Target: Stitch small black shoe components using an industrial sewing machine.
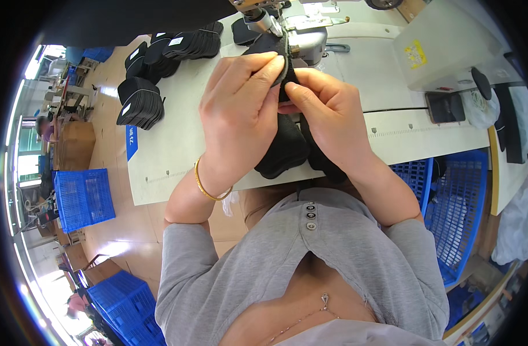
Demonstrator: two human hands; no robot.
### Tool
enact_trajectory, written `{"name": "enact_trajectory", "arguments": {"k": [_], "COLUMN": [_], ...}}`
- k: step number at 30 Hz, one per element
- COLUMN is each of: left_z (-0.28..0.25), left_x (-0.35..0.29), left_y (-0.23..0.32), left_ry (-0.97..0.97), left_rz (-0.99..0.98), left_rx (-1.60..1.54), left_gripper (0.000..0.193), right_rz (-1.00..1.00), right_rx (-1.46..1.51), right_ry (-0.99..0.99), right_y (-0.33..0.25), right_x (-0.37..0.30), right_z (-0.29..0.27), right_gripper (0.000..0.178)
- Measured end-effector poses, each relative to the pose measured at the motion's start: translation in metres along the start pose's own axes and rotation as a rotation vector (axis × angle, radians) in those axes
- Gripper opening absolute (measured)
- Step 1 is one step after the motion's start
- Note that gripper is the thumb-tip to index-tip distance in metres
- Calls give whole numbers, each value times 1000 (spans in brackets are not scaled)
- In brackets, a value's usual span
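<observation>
In front of a sewing machine [311,45], both of my hands are closed on black padded fabric. My left hand [238,112] pinches the edge of a black fabric piece [266,45] between thumb and forefinger, just below the machine's needle area. Close beside it, my right hand [333,112] grips the dark edge with thumb and bent fingers. More black fabric [282,149] hangs below my hands toward the table's front edge. My fingers partly hide where the layers meet.
Tied stacks of black fabric pieces [142,102] lie on the white table [180,132] at left. A phone [445,108] and a pale machine housing [448,46] are at right. Blue crates [84,199] stand on the floor; another blue basket [457,219] is below the table at right.
</observation>
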State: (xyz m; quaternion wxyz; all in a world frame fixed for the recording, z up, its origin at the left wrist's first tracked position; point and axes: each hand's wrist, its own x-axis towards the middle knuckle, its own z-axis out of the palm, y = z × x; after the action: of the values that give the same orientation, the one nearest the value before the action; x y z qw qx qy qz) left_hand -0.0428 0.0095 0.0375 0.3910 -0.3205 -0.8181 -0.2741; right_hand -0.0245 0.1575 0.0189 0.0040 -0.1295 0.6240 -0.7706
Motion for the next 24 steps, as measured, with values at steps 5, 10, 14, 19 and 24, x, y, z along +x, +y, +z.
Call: {"name": "enact_trajectory", "arguments": {"k": [5, 10, 14, 19, 24], "left_z": [4, 6, 8, 7, 10], "left_x": [-1, -3, -3, 2, 5], "left_y": [3, 9, 9, 18, 13], "left_ry": [8, 2, -1, -28, -46], "left_rz": [93, 145, 170, 87, 121], "left_rx": [43, 96, 140, 124, 197], "left_gripper": [28, 32, 36, 30, 29], "right_rz": [-10, 25, 16, 10, 5], "right_rx": [75, 51, 29, 57, 88], "right_ry": [55, 60, 48, 47, 42], "right_y": [-1, -2, -3, -5, -3], "right_x": [-4, -8, -8, -6, 2], "right_z": [0, -2, -3, -6, -6], "right_gripper": [19, 21, 21, 21, 21]}}
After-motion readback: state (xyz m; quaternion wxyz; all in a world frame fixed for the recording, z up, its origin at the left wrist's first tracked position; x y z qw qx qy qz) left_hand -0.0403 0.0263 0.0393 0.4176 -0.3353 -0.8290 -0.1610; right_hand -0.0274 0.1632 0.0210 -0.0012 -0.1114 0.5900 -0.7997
